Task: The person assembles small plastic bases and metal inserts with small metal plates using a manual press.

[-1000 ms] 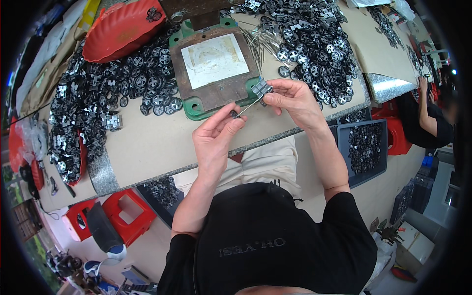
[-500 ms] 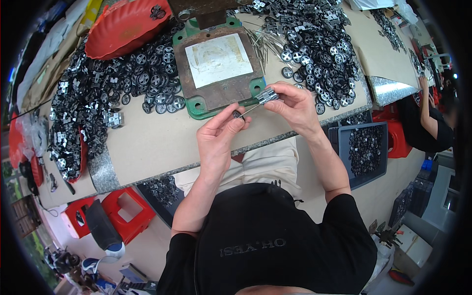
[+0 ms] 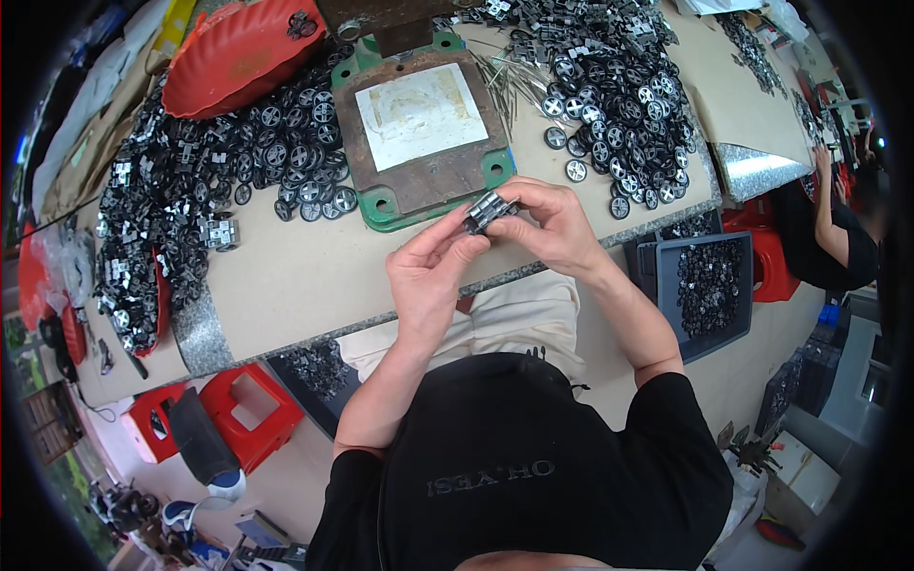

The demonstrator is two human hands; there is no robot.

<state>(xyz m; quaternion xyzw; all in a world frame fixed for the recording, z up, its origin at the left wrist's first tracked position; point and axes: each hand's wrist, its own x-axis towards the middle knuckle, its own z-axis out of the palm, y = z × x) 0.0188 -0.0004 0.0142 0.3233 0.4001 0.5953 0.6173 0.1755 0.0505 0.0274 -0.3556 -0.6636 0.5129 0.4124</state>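
My left hand (image 3: 426,278) and my right hand (image 3: 558,232) meet just in front of the press plate. Between their fingertips is a small grey ribbed toy-car part (image 3: 489,208), pinched from the right by my right hand. A black toy wheel (image 3: 471,226) sits against the part's left end, at my left fingertips. The axle seen earlier no longer shows, and the fingers cover part of the wheel. Behind them stands a rusty press plate (image 3: 428,187) on a green base, with a whitish sheet (image 3: 422,114) on top.
Piles of black wheels with silver hubs (image 3: 624,143) and grey parts (image 3: 143,219) flank the press plate. Thin metal rods (image 3: 505,90) lie beside it. A red scalloped tray (image 3: 238,62) is at the far left. Grey crate (image 3: 743,314) stands right; another person (image 3: 833,224) sits beyond.
The wheel on its axle has come up against the grey part, and the bare axle between them is out of sight. My hands have moved closer together.
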